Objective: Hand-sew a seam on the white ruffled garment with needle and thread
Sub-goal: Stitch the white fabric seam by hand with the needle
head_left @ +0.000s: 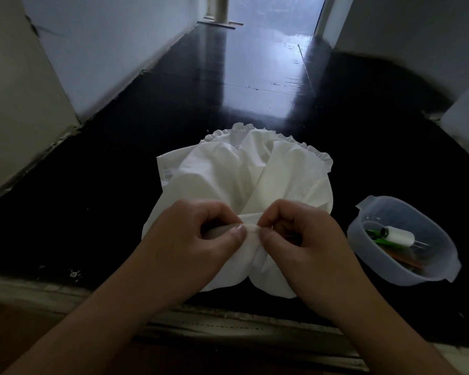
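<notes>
The white ruffled garment [244, 169] lies bunched on the dark floor, its frilled edge at the far side. My left hand [198, 231] pinches a fold of the garment's near edge between thumb and curled fingers. My right hand [295, 234] meets it fingertip to fingertip and pinches the same fold from the right. A thin glint beside my right thumb may be the needle [278, 230]; the thread is too fine to see.
A clear plastic tub [363, 239] stands on the floor to the right, holding a white thread spool [400, 235], green-handled items and other small things. Pale walls flank the dark glossy floor [228, 85]. A worn step edge [228, 326] runs below my arms.
</notes>
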A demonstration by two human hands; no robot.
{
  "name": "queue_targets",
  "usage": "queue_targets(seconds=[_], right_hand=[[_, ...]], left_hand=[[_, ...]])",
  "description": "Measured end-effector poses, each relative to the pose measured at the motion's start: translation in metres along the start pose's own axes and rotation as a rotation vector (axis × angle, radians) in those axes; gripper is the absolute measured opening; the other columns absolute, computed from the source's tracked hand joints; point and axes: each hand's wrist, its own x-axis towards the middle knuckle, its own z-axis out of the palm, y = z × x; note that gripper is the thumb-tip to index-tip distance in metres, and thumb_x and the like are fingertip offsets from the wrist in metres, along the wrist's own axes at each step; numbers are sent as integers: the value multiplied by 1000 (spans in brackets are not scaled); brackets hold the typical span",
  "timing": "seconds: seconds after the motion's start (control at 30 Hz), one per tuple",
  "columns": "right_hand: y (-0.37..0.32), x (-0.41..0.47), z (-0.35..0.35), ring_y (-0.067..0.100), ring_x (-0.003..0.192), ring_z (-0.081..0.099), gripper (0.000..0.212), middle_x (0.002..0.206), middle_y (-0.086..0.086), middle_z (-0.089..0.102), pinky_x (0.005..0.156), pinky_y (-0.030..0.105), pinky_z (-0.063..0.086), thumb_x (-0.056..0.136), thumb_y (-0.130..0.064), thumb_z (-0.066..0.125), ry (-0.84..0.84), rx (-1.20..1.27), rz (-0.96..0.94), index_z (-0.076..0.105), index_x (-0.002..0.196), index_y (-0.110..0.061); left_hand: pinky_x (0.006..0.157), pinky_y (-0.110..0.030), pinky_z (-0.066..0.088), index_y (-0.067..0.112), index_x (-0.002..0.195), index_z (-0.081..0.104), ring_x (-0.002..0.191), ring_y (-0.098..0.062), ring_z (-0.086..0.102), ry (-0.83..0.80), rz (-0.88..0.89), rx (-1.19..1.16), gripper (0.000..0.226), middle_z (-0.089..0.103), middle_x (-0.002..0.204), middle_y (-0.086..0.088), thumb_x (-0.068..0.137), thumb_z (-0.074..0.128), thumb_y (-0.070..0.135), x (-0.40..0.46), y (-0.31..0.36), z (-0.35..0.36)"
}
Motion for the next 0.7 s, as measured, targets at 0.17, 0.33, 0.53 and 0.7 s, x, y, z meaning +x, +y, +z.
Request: queue_targets(seconds=[0.17,0.33,0.53,0.7], right_hand=[[2,1,2,8,58,63,19,62,-8,64,53,19,49,92,-15,67,27,-68,1,65,75,-25],[1,0,5,11,60,66,20,64,-7,66,58,33,56,90,-15,69,58,-103,-5,63,74,-26],[0,-1,7,11,62,67,21,65,-6,66,57,35,57,89,-14,70,69,-155,-17,62,76,-27],[-1,-1,8,10,61,64,23,61,-8,62,55,31,53,90,-13,71,72,-189,-27,61,75,-27]], left_hand=[[65,-8,45,32,84,77,75,3,70,21,-4,15,12,73,74,19,89,69,39,0,1,1],[64,-8,45,31,84,77,74,3,70,26,2,29,10,72,73,19,91,72,35,-1,2,2],[65,-9,46,32,83,76,75,2,70,18,16,42,10,72,73,18,92,73,32,-2,2,2],[66,-10,46,32,81,75,75,2,70,8,30,48,12,72,73,18,92,72,31,-2,2,2]])
